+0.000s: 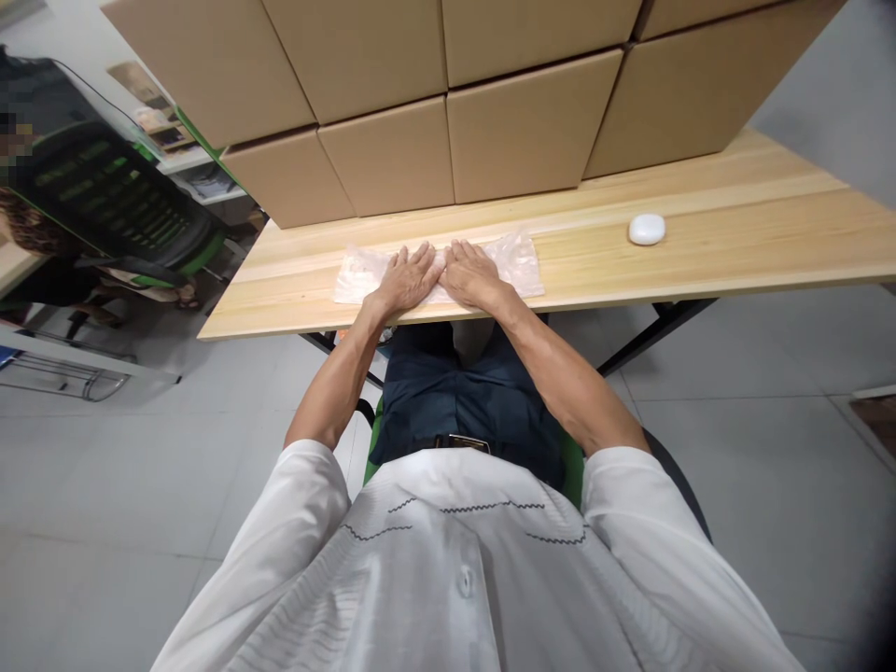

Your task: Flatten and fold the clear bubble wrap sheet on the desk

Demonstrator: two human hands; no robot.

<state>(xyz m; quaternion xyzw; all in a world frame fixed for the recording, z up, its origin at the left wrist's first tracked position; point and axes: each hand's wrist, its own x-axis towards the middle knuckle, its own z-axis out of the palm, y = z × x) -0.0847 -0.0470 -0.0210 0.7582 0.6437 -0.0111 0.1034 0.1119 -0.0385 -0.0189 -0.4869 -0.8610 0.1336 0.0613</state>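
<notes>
A crinkled, pale pinkish see-through plastic sheet or bag [518, 264] lies flat along the near edge of the wooden table [728, 233]. On its middle rest both palms, side by side. My left hand [410, 278] presses down with its fingers stretched forward. Close beside it, my right hand [470, 273] lies flat too, fingers pointing away from me. The plastic's ends stick out to the left and right of the hands; its middle is hidden under them.
Stacked brown cardboard boxes [392, 163] stand along the back of the table. A small white rounded case [647, 230] sits to the right of the plastic. At far left, beyond the table, are a black and green office chair [105, 187] and a partly visible person.
</notes>
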